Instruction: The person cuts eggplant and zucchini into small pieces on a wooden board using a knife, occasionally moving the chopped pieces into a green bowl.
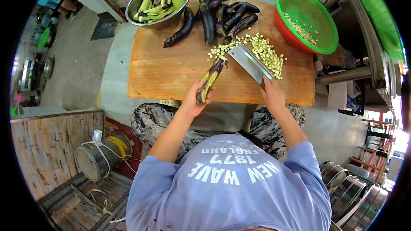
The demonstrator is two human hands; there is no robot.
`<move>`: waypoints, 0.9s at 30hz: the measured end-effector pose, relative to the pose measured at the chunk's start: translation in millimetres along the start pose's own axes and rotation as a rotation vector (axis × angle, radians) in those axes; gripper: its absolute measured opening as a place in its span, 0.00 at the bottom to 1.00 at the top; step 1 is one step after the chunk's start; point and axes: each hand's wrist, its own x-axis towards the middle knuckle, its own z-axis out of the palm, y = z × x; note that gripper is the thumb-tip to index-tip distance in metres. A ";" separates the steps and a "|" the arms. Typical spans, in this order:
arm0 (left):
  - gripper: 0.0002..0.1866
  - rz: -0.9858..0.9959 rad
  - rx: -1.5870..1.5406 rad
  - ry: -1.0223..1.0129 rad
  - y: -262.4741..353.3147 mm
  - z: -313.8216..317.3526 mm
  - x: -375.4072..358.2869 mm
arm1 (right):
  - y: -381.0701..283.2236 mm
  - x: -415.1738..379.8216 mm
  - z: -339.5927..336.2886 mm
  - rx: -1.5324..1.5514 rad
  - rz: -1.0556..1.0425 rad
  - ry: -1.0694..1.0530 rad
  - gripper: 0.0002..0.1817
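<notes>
My left hand (pixel 198 102) grips a partly peeled eggplant (pixel 209 80) near its lower end, the other end pointing up over the board. In my right hand (pixel 272 95) is the handle of a cleaver (pixel 250 63), its broad blade slanting up to the left, just right of the eggplant's tip. Small diced eggplant pieces (pixel 266 55) lie in a loose pile beyond and to the right of the blade, with more (pixel 219 50) by the eggplant's far end. Several whole dark eggplants (pixel 207 22) rest farther back on the wooden board (pixel 162 72).
A metal bowl (pixel 130 12) of peeled eggplants stands at the back left of the board. At the right edge, a green colander (pixel 329 30) nested with a red one holds some diced pieces. A shelf (pixel 368 25) flanks the right side; a metal drum (pixel 92 162) sits lower left.
</notes>
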 end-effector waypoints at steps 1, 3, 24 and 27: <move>0.22 0.052 0.046 0.005 0.3 5.1 -8.0 | 5.2 5.4 8.9 -0.034 -0.060 0.023 0.22; 0.24 0.090 0.115 -0.091 3.6 7.6 -18.8 | 3.2 15.9 5.9 0.079 -0.094 0.039 0.24; 0.25 0.119 1.155 -0.335 10.1 25.9 -69.7 | -58.5 -16.8 -3.9 0.726 -0.307 -0.192 0.15; 0.25 0.220 1.194 -0.391 -4.4 15.7 -69.1 | -50.7 -33.0 18.5 1.142 0.118 -0.438 0.14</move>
